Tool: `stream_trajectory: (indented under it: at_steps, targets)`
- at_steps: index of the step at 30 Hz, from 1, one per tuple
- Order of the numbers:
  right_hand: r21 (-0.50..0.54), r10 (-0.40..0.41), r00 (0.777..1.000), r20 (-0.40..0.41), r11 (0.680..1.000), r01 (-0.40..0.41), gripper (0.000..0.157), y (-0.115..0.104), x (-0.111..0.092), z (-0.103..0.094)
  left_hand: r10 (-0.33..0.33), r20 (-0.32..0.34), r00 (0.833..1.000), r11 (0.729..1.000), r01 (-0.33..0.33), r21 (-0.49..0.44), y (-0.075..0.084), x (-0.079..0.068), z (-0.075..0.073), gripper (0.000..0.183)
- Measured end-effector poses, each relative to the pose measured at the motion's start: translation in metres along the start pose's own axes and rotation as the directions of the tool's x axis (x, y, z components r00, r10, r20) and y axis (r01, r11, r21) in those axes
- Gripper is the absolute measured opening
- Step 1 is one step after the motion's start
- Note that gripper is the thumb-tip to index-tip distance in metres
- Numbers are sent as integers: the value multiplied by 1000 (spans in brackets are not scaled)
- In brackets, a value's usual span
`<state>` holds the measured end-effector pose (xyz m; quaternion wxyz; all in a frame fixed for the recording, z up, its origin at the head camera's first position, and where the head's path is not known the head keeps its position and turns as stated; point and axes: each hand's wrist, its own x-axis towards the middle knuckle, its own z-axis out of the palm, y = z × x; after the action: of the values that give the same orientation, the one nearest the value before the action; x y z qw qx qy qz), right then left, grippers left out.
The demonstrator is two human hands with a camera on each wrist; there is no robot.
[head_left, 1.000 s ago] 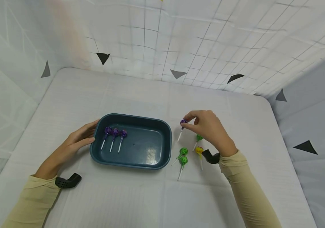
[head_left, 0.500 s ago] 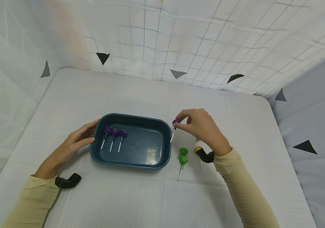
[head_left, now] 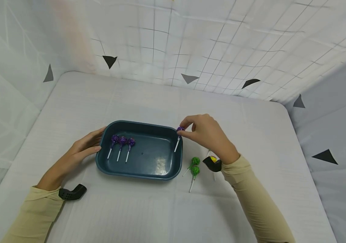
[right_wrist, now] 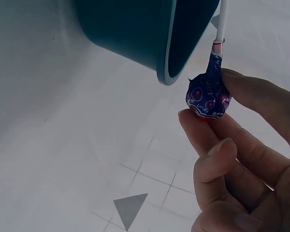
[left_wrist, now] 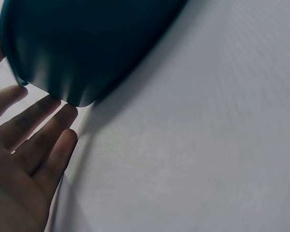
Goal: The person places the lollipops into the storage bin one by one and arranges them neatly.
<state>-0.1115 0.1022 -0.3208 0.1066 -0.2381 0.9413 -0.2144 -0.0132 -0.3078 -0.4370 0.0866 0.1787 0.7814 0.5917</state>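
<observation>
A purple-wrapped lollipop (right_wrist: 208, 96) is pinched by its head between the thumb and fingers of my right hand (head_left: 207, 133). In the head view its white stick overlaps the right end of the dark teal tray (head_left: 151, 145). Three purple lollipops (head_left: 123, 141) lie side by side in the tray's left part, sticks toward me. My left hand (head_left: 80, 148) rests with extended fingers at the tray's left end; in the left wrist view the fingertips (left_wrist: 70, 112) are right at the tray's wall.
Two green lollipops (head_left: 195, 170) lie on the white table (head_left: 130, 216) right of the tray. A yellow lollipop (head_left: 213, 158) is partly hidden behind the black right wrist camera (head_left: 212, 164). White patterned sheets (head_left: 160, 40) rise around the table.
My right hand has moved left with the purple lollipop, from beside the tray to over its right rim. The left hand and tray stay put.
</observation>
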Motion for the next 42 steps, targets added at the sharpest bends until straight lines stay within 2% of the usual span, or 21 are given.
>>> stream_trajectory:
  at_steps: [10,27,33,42]
  targets:
    - [-28,-26,999,35,999,27,23,-11,9,7,3,-5,1000,1000,-3,11,0,0,1,61]
    - [-23,-56,995,87,998,58,20,-30,21,15,-39,5,999,999,39,-4,1,0,0,61]
    - [-23,-50,993,104,998,52,21,-36,26,19,-27,-2,1000,1000,27,-2,1,0,0,60]
    - [-29,-86,989,122,995,90,23,-45,35,25,-25,5,1000,1000,25,2,1,0,-1,60]
